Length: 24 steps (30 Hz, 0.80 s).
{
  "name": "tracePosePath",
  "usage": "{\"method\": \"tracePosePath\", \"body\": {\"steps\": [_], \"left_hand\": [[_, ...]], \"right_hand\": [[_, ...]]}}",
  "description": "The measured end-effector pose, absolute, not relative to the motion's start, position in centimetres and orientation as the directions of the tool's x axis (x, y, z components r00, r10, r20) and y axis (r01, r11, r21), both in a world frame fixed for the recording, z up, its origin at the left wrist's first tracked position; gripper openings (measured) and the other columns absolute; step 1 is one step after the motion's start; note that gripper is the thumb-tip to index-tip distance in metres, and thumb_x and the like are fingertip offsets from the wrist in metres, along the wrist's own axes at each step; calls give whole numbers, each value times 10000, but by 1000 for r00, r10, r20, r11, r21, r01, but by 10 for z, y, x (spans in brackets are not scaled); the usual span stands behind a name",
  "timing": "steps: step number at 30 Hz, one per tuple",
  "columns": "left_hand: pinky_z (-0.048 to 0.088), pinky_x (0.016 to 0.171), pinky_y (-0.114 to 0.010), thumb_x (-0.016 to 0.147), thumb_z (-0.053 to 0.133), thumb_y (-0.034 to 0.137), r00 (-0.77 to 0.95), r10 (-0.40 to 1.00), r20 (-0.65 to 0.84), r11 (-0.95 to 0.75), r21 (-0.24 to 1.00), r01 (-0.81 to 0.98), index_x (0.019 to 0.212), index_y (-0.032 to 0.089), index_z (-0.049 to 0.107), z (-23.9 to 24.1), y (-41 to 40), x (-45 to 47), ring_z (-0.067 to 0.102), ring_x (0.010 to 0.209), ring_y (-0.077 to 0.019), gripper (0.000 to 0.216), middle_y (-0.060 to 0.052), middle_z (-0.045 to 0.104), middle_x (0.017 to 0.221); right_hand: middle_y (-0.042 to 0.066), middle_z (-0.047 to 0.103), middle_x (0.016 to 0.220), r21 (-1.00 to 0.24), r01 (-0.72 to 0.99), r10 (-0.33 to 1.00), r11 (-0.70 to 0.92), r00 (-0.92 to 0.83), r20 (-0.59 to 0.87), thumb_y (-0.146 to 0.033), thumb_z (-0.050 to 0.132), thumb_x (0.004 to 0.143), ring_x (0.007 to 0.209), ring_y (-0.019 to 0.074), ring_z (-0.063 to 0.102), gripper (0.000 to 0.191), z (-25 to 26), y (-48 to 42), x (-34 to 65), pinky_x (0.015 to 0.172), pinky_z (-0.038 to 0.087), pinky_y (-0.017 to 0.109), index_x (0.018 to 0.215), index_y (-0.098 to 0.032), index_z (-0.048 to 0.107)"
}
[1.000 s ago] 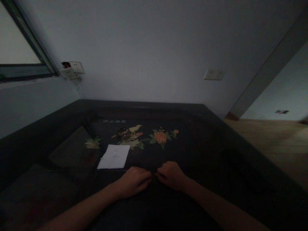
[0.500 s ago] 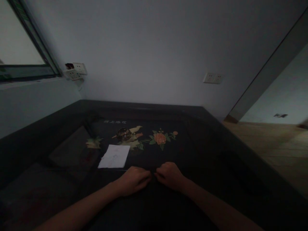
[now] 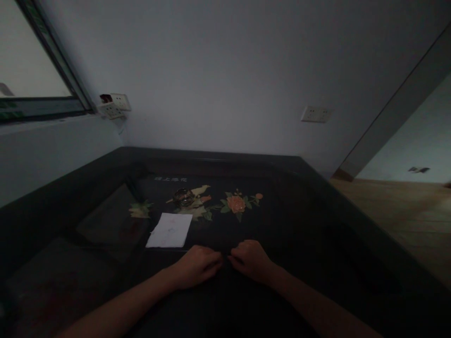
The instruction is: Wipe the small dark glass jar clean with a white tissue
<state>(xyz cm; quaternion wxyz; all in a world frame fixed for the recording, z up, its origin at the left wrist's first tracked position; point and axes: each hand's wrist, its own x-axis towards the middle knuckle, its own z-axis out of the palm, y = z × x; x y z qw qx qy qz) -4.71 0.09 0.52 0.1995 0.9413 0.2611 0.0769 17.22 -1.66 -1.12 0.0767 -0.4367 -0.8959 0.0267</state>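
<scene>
The room is dim. My left hand (image 3: pixel 196 266) and my right hand (image 3: pixel 252 259) rest side by side on the dark table (image 3: pixel 303 220), near its front middle. The fingers of both are curled in and the fingertips almost meet. I make out nothing inside either hand in the poor light. Just beyond my left hand lies a white sheet of paper (image 3: pixel 169 230), flat on the tabletop. Farther back stands a small round glass dish (image 3: pixel 183 196), next to a painted orange flower (image 3: pixel 235 203) with green leaves and a pale bird.
The table fills a corner: a white wall behind with a socket plate (image 3: pixel 316 114), a window (image 3: pixel 28 75) and more sockets (image 3: pixel 114 105) on the left. A wooden floor (image 3: pixel 398 211) opens to the right. A dark flat panel (image 3: pixel 112 223) lies on the table's left part.
Both hands stay in the same pose, fingertips together. The view has shifted slightly; the paper and the dish keep their places on the table.
</scene>
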Motion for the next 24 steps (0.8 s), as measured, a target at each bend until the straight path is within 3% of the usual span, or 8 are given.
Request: {"method": "tracePosePath", "body": {"steps": [16,24], "left_hand": [[420,668,-218,894,412,179,837,548,-4,-726,495,478,856,194,566,6,2,-47,637,736,-144,160,-20,674,796],[419,673,-222,908,408,195,855,516,59,-750,515,416,847,197,581,5,3,-48,621,739,-144,183,-26,665,790]], "right_hand": [[31,699,717,-117,768,777,629,-621,101,-277,523,904,664,154,615,208,-18,-17,174,606,319,278,755,-181,631],[40,703,733,-108,774,781,624,-618,86,-259,519,906,684,163,628,201,-11,-17,172,624,337,288,771,-180,645]]}}
